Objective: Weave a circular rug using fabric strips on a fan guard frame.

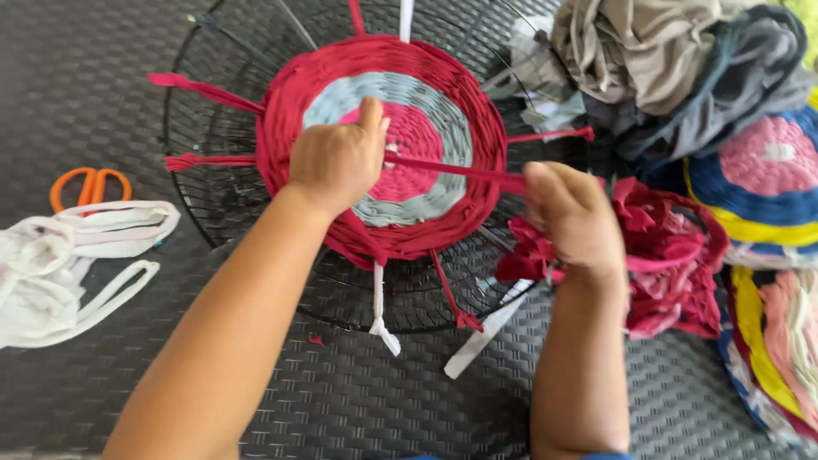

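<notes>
A round woven mat point(400, 145) of fabric strips sits on a black wire grille point(204, 196), which lies flat on a dark wicker-textured worktop point(383, 400). The mat has a pink middle, a pale grey-blue ring around that, and a broad crimson band at the outside. Crimson and white strips run out like spokes from under the weave and are tied to the grille's rim.

The left hand point(336, 158) lies knuckles-up on the mat, fingers curled down against the weave and thumb pointing away toward the centre; what the fingertips pinch I cannot tell. The right hand point(575, 217) is closed into a loose fist around a crimson strip point(452, 169), which is drawn taut from the mat's centre across to that fist. Just beside and under the right hand is a loose heap of crimson fabric point(673, 264).

Orange-handled scissors point(89, 186) lie at the far left, next to a bunch of white fabric loops point(60, 264). On the right is a pile of grey and beige cloth point(673, 60), and below it finished mats point(767, 187) in pink, blue and yellow.
</notes>
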